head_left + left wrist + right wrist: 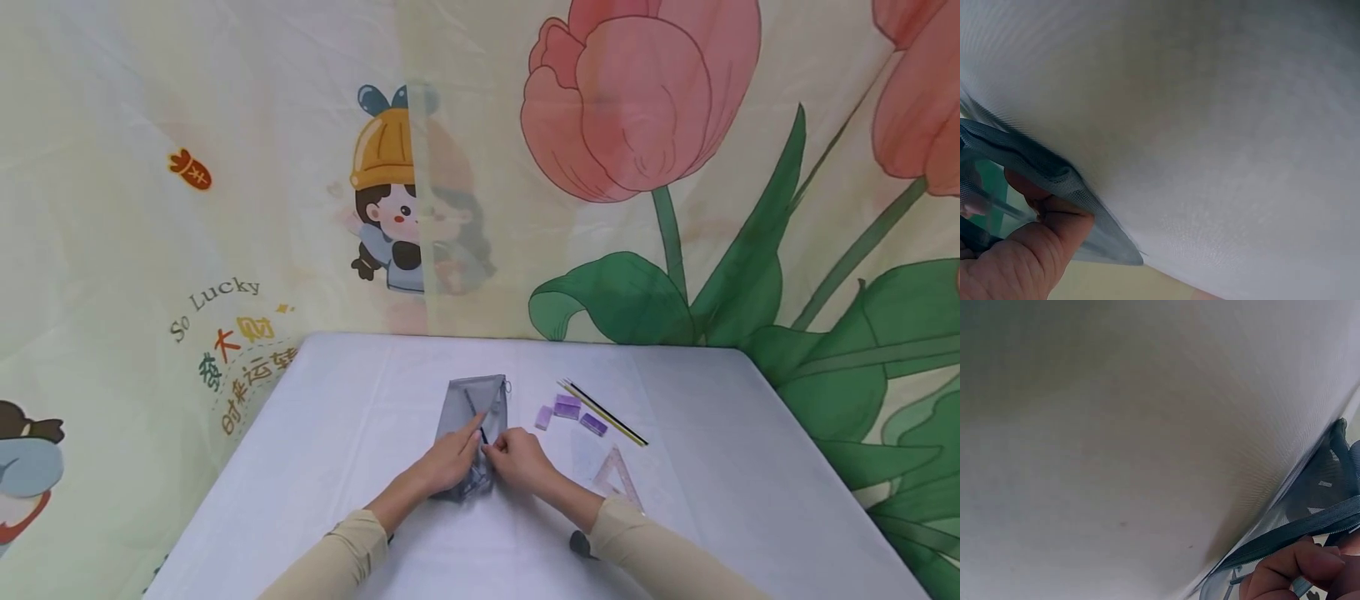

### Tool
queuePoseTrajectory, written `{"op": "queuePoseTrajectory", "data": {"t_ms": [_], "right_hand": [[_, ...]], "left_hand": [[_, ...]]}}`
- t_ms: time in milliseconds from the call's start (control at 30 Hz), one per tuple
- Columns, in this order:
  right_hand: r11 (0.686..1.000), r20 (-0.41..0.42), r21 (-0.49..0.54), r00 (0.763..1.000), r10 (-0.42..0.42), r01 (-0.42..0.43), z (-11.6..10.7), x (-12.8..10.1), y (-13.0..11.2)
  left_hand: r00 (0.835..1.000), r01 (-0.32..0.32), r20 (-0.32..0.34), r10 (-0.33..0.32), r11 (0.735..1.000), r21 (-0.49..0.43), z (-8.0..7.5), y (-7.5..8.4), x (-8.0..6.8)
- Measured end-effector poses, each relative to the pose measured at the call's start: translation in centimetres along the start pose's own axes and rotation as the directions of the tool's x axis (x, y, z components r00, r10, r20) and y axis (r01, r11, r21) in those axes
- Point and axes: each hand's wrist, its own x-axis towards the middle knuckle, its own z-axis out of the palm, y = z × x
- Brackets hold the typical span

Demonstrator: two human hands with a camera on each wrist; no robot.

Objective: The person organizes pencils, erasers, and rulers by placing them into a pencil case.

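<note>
A grey mesh zip pouch (474,417) lies in the middle of the white table (352,433), with a dark pen showing through it. My left hand (448,461) grips the pouch's near left part; in the left wrist view the thumb (1035,247) presses on the pouch's edge (1054,172). My right hand (521,461) pinches the pouch's zip edge at its near end. The right wrist view shows fingers (1294,569) curled on the grey zipper strip (1310,528).
To the right of the pouch lie three purple erasers (567,407), two pencils (603,412) and a clear triangle ruler (617,477). A small dark object (579,543) sits by my right sleeve. A printed cloth (637,167) hangs behind the table.
</note>
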Motion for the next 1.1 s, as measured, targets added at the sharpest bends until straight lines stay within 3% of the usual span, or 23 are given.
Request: {"op": "queuePoseTrajectory", "data": {"t_ms": [267, 533, 1100], "right_hand": [[0.999, -0.03, -0.022, 0.999, -0.032, 0.031, 0.3, 0.6, -0.5], [1.0, 0.012, -0.015, 1.0, -0.014, 0.014, 0.8, 0.7, -1.0], [0.995, 0.092, -0.049, 0.992, -0.086, 0.091, 1.3, 1.2, -0.6]], "left_hand": [[1.0, -0.007, 0.007, 0.007, 1.0, -0.019, -0.1, -0.1, 0.1], [1.0, 0.028, 0.006, -0.028, 1.0, -0.001, -0.1, -0.1, 0.2], [1.0, 0.024, -0.013, -0.024, 1.0, -0.013, -0.1, -0.1, 0.2]]}}
